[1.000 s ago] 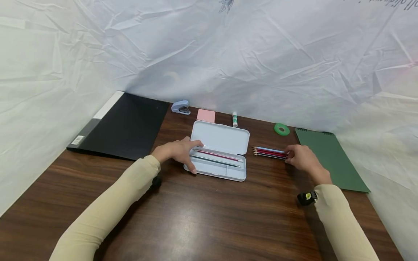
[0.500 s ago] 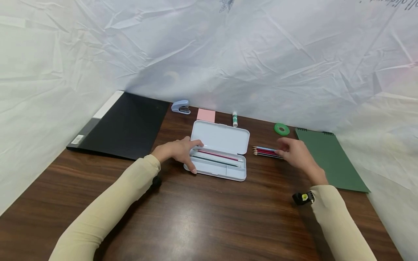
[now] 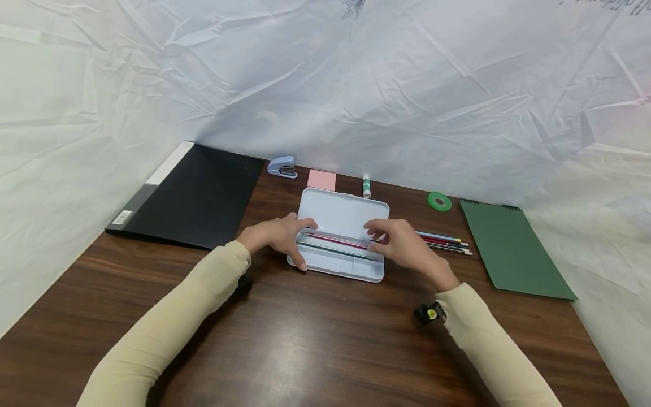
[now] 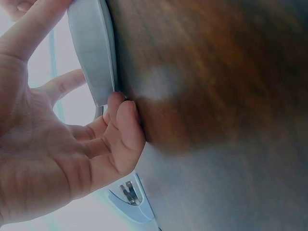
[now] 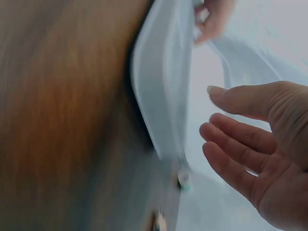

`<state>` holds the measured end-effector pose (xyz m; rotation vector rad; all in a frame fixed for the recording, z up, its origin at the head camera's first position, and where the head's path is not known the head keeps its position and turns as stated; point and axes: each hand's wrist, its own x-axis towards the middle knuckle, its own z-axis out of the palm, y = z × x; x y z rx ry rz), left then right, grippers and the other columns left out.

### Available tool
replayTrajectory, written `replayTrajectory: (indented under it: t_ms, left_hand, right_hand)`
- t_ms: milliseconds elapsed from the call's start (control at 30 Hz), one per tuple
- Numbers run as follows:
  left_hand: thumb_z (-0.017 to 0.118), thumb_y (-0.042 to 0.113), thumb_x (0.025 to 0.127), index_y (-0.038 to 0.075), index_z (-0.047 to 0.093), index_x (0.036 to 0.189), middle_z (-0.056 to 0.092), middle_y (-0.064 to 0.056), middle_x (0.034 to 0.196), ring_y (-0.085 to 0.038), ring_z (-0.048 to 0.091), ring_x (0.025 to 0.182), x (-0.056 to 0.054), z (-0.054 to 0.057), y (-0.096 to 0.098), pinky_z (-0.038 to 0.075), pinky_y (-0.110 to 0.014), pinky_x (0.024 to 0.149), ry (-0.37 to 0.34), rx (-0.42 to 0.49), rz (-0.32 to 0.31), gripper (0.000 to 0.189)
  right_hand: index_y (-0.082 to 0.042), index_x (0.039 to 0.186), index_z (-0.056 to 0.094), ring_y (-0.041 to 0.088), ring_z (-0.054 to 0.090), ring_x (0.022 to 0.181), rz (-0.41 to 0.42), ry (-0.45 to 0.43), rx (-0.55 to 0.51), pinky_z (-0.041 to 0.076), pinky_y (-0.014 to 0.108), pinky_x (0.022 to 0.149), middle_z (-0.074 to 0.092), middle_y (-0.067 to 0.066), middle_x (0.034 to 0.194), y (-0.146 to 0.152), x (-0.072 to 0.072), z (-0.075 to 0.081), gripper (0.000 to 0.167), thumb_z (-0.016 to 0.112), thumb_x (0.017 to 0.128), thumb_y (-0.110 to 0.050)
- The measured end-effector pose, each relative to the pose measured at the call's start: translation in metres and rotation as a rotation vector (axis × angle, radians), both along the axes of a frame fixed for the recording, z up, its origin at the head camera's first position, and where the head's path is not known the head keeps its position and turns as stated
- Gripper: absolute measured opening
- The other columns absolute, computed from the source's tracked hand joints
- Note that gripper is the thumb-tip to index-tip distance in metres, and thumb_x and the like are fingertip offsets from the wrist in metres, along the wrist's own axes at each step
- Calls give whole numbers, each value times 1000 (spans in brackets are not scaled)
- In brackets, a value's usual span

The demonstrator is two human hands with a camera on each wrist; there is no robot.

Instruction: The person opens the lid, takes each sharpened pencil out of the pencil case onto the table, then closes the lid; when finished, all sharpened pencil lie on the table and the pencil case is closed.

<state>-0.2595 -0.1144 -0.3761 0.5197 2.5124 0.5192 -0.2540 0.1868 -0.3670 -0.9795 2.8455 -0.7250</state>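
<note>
A white pencil case (image 3: pixel 342 212) lies with its lid raised in the middle of the table. Inside it are a red pencil (image 3: pixel 335 241) and a dark green pencil (image 3: pixel 330 250). My left hand (image 3: pixel 274 234) grips the case's left end; in the left wrist view, fingers curl round that end. Over the right end of the case hovers my right hand (image 3: pixel 402 243), its thumb and fingers apart with nothing between them in the right wrist view. Just right of it, several pencils (image 3: pixel 445 243) lie side by side on the wood, their tips hidden behind the hand.
A black folder (image 3: pixel 203 192) lies at the left. Along the back are a blue stapler (image 3: pixel 281 166), pink sticky notes (image 3: pixel 321 180), a glue stick (image 3: pixel 366 186) and a green tape roll (image 3: pixel 439 201). A green spiral notebook (image 3: pixel 513 249) lies at the right.
My right hand has left the loose pencils' eraser ends and moved left to the case's right end. Those pencils stay on the table. My left hand keeps its place.
</note>
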Motion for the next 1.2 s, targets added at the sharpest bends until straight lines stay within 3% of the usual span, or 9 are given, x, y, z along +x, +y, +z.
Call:
replayTrajectory:
  t_ms: [167, 333, 467, 833, 1000, 1200]
  left_hand:
    - [90, 46, 70, 29, 37, 151, 39, -19, 140, -34, 50, 112, 0, 1, 1, 45, -50, 99, 0, -10, 3, 99]
    - [90, 47, 69, 30, 37, 150, 39, -18, 139, -33, 50, 112, 0, 1, 1, 45, -50, 99, -6, -10, 10, 98]
    - [90, 48, 69, 30, 37, 150, 39, -18, 138, -33, 50, 112, 0, 1, 1, 45, -49, 98, -10, -10, 12, 99]
    - [89, 49, 70, 30, 36, 151, 40, -17, 138, -32, 50, 111, -1, 1, 2, 45, -49, 98, -9, -19, 5, 99]
    - [89, 49, 70, 30, 35, 152, 39, -18, 139, -33, 50, 111, 0, 2, 2, 45, -50, 99, -9, -28, 7, 99]
    - [89, 49, 70, 29, 36, 152, 40, -18, 138, -33, 50, 111, 0, 2, 3, 45, -50, 98, -7, -33, 11, 99]
  right_hand:
    - [-5, 116, 71, 19, 66, 86, 87, 35, 67, 56, 39, 80, 74, 9, 102, -24, 1, -8, 33, 78, 84, -5]
    - [-9, 110, 73, 16, 62, 76, 98, 126, 119, 52, 35, 71, 74, 5, 91, -38, 1, -11, 26, 79, 85, -10]
    - [-11, 109, 74, 13, 60, 71, 92, 146, 175, 50, 33, 68, 74, 3, 86, -44, 1, -11, 23, 78, 87, -13]
    - [-8, 112, 74, 12, 59, 72, 81, 22, 151, 50, 30, 70, 74, 3, 88, -50, 0, -9, 24, 75, 90, -17]
    - [-6, 116, 72, 11, 56, 72, 125, -79, 133, 48, 27, 68, 72, 2, 87, -50, -1, -8, 29, 72, 93, -24]
    - [-6, 123, 68, 11, 54, 74, 173, -158, 188, 47, 27, 68, 68, 1, 88, -54, -1, -7, 38, 73, 92, -27]
